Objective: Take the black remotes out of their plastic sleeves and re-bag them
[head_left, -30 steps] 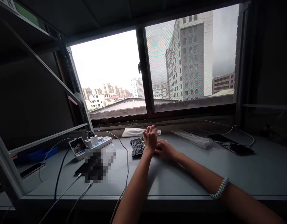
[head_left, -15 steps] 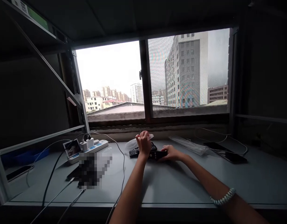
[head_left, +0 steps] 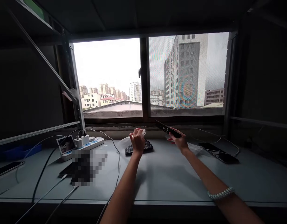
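My right hand is closed around the near end of a slim black remote control, lifted off the table and tilted with its far end up and to the left. My left hand grips a clear plastic bag, whose crumpled end sticks out above the fingers. Below and behind the left hand, a second black remote control with many buttons lies on the grey table. The left hand and wrist hide its middle.
Another clear plastic sleeve lies right of my right hand, beside a dark phone. At the left are a white power strip with chargers, a propped phone, blurred dark items and trailing cables. A window stands behind.
My right hand has raised the slim remote control from the table, up and to the right, away from the other remote. The left hand stays near its place with the bag. The view shifted slightly.
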Tool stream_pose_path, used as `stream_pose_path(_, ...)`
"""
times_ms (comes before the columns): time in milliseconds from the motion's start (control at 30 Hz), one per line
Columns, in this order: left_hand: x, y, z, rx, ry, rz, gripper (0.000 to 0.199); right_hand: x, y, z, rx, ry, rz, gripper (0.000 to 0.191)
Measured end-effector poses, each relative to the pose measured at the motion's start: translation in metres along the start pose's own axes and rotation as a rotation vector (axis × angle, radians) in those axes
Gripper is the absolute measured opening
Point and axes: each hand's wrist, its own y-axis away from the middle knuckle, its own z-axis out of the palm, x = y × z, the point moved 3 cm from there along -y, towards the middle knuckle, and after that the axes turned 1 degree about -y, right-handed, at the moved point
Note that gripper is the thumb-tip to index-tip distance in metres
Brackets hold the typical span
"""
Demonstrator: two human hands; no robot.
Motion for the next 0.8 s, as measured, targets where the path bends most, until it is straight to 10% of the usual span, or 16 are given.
stream_pose_path(167,0.011,0.02,0.028,-0.247,-0.05,0.18,0.024,0.0,-0.001,-0.001,0.075,0.121,-0.16,0.052)
stream_pose_path(400,0.01,0.029,0.038,-0.318,-0.042,0.143,0.023,-0.017,0.014,0.008,-0.061,0.438,-0.773,0.047)
stream_pose_path(800,0.012,0.028,0.038,-0.283,-0.061,0.101,0.017,-0.043,0.029,-0.005,0.099,0.685,-1.04,0.045)
